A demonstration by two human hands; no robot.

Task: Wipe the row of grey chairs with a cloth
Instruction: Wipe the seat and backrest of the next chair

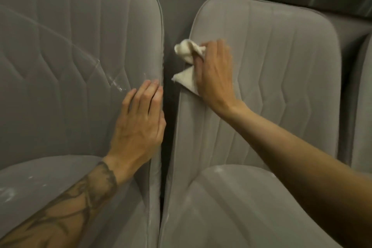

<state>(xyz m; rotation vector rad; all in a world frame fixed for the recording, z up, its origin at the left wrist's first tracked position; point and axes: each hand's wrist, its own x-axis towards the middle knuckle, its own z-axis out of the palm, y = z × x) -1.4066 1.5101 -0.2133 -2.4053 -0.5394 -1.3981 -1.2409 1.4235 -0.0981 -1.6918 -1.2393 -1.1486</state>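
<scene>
Cloth (188,81): white, soft, crumpled. One bunched lobe is sticking up past the fingers and a flat triangular corner is poking out to the left, below the thumb side. It is lying against the left edge of the right chair (271,78) backrest, about halfway up, just beside the dark gap between the two chairs.

Right hand (214,74) is pressing the cloth onto that backrest. The fingertips are blurred; one finger seems to be curling into the folds and gripping them.

Left hand (141,125) is lying flat with fingers straight and together, holding nothing, resting on the right edge of the left chair (66,60) backrest. Its forearm is tattooed.

Both chairs are showing grey quilted upholstery with vertical zigzag stitching. White streaks (115,83) are crossing the left backrest just above the left fingertips, and pale smudges are showing on both seats.
</scene>
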